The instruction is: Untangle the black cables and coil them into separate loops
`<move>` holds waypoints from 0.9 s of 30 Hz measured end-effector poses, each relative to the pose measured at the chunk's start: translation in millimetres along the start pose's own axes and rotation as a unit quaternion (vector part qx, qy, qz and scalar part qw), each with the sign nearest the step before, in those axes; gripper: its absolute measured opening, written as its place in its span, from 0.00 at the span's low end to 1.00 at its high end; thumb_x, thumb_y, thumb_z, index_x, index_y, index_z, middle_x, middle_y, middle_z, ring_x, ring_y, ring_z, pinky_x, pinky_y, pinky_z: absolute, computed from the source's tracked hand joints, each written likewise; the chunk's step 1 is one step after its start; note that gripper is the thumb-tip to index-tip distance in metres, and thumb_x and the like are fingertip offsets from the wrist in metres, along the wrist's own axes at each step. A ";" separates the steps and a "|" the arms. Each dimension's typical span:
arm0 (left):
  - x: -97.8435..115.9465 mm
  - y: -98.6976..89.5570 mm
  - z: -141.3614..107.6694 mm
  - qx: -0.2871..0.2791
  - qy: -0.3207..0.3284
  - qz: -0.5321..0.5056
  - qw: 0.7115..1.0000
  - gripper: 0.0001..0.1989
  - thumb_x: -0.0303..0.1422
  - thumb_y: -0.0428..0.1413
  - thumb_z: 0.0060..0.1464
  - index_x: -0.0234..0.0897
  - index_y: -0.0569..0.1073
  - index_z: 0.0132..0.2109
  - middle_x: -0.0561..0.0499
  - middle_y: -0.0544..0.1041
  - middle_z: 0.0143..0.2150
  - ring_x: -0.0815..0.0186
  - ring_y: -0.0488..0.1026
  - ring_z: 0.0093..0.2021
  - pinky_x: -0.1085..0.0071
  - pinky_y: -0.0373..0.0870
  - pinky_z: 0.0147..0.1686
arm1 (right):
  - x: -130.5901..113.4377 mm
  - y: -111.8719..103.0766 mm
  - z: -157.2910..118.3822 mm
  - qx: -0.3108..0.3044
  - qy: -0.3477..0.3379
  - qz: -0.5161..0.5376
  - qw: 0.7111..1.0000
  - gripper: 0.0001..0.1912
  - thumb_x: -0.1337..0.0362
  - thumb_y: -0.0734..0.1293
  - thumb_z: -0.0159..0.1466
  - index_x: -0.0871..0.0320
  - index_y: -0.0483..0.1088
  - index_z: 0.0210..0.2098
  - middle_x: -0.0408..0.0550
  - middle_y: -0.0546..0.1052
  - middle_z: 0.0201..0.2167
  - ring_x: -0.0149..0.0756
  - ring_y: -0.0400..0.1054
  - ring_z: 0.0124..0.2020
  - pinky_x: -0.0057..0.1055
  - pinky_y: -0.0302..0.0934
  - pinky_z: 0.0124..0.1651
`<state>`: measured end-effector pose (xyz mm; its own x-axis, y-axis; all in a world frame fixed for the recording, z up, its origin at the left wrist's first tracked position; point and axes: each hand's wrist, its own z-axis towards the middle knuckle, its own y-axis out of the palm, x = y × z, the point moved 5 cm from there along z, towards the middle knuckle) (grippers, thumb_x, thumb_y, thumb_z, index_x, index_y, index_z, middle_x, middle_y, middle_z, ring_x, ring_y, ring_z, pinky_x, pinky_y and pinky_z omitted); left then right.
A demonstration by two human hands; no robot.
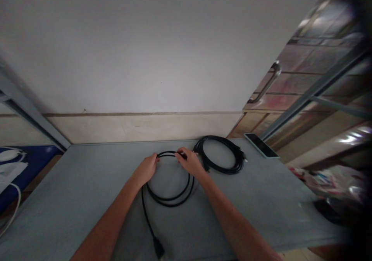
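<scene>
A black cable [171, 204] lies in a loose coil of a few loops on the grey table [87, 183]. On the coil's upper left, my left hand [147, 169] is closed around the cable. My right hand [189, 162] pinches the same coil at its upper right. One end of the cable hangs out of the loops toward the table's front edge and ends in a black plug [158, 248]. Just right of my right hand rests a second, thicker coil of black cable [225, 171], touched by neither hand as far as I can see.
A phone-like device [262, 146] with a pale edge lies at the table's back right. Metal posts [37, 115] rise at both sides, before a white wall. At far left is a blue surface [29, 166] with a white cord; blurred bags [334, 179] are at right.
</scene>
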<state>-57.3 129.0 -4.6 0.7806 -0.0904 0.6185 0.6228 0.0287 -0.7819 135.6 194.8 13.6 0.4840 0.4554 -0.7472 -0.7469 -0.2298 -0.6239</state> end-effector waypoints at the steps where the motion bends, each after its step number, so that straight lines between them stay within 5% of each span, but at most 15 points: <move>1: 1.2 1.7 -0.3 -0.008 0.008 0.009 1.000 0.12 0.27 0.45 0.64 0.34 0.71 0.47 0.39 0.79 0.41 0.57 0.77 0.45 0.65 0.69 0.44 | 0.0 4.8 -1.2 -0.036 0.017 0.034 0.999 0.18 0.50 0.59 0.67 0.57 0.71 0.37 0.47 0.76 0.26 0.34 0.68 0.24 0.27 0.61 0.30; 4: 7.0 3.6 -1.8 -0.010 0.047 0.018 0.999 0.17 0.26 0.43 0.63 0.34 0.69 0.55 0.39 0.78 0.46 0.58 0.75 0.47 0.63 0.69 0.48 | 1.1 18.4 -5.2 -0.125 0.060 0.115 0.984 0.26 0.46 0.53 0.69 0.58 0.72 0.32 0.44 0.72 0.21 0.30 0.63 0.19 0.25 0.57 0.24; 10: 16.1 -2.6 -2.8 0.010 0.097 0.013 0.995 0.26 0.24 0.44 0.62 0.40 0.64 0.65 0.43 0.76 0.45 0.62 0.74 0.43 0.65 0.70 0.47 | 6.6 18.6 -2.7 -0.134 0.094 0.217 0.962 0.27 0.46 0.55 0.67 0.59 0.75 0.45 0.42 0.71 0.22 0.29 0.60 0.19 0.25 0.54 0.21; 17: 10.0 -4.7 -1.9 0.007 0.050 -0.006 0.999 0.23 0.24 0.47 0.59 0.33 0.70 0.60 0.42 0.80 0.43 0.60 0.76 0.42 0.64 0.70 0.47 | -15.7 9.4 -4.9 -0.095 -0.061 0.076 0.991 0.14 0.58 0.63 0.66 0.52 0.76 0.47 0.48 0.80 0.44 0.39 0.72 0.43 0.33 0.64 0.46; 23: 24.6 -1.2 -5.3 -0.011 0.070 -0.029 0.997 0.16 0.27 0.47 0.60 0.38 0.77 0.50 0.46 0.80 0.37 0.61 0.76 0.39 0.67 0.69 0.44 | -18.1 18.9 -10.5 -0.121 -0.082 -0.025 0.989 0.12 0.63 0.60 0.67 0.54 0.75 0.37 0.46 0.79 0.31 0.35 0.70 0.31 0.28 0.60 0.37; 27: 15.8 -9.0 -3.9 0.007 -0.001 -0.106 0.994 0.15 0.35 0.47 0.62 0.36 0.78 0.45 0.50 0.76 0.27 0.65 0.72 0.27 0.70 0.68 0.32 | -2.0 6.0 -1.1 -0.039 -0.031 -0.074 0.996 0.13 0.61 0.58 0.68 0.55 0.72 0.33 0.47 0.76 0.26 0.35 0.68 0.27 0.27 0.55 0.32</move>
<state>-50.8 123.5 12.0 0.6324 -0.0929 0.7690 0.7735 0.0229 -0.6333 130.6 191.5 11.2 0.5555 0.5409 -0.6315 -0.6309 -0.2207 -0.7439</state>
